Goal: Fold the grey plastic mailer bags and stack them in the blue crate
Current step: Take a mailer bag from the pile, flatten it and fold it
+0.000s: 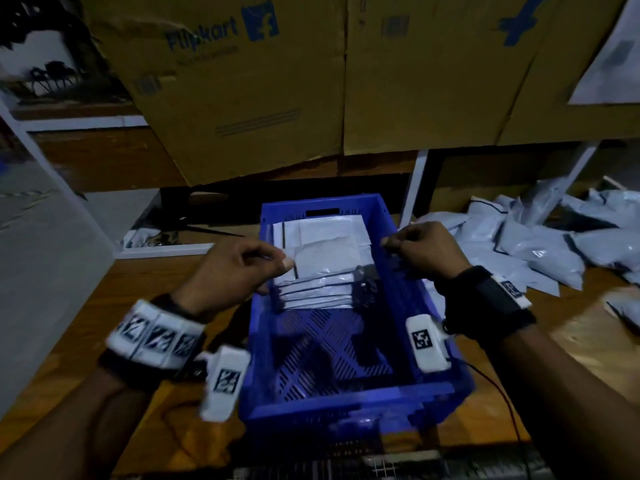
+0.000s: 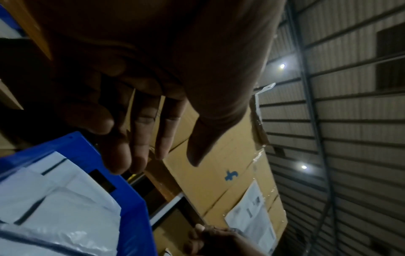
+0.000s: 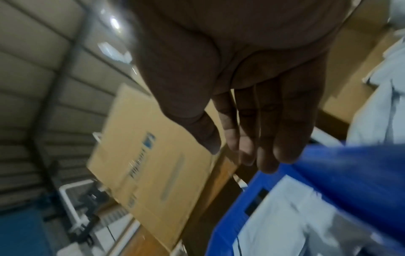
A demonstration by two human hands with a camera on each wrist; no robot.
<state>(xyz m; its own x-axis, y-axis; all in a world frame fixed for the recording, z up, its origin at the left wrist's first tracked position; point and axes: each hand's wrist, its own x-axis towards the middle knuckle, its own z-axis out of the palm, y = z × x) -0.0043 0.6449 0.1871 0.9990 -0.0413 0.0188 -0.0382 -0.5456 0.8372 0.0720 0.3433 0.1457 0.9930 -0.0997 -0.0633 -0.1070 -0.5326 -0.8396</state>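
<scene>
A blue plastic crate (image 1: 349, 407) sits on the wooden table in front of me. A stack of folded grey mailer bags (image 1: 329, 251) fills its far half; the near half shows the bare slotted floor. My left hand (image 1: 266, 268) hovers over the crate's left rim, thumb by the top bag's edge. In the left wrist view its fingers (image 2: 140, 138) are relaxed above the crate (image 2: 131, 207) and the bags (image 2: 65, 199), holding nothing. My right hand (image 1: 398, 245) hangs over the right rim. Its fingers (image 3: 263, 138) are loose and empty above the crate (image 3: 361, 173).
A loose pile of unfolded grey mailer bags (image 1: 540, 244) lies on the table to the right. Large cardboard boxes (image 1: 242, 98) stand on a shelf behind the crate. A white frame leg (image 1: 415, 188) stands behind the crate's far right corner. A thin cable (image 1: 502, 393) runs at the front right.
</scene>
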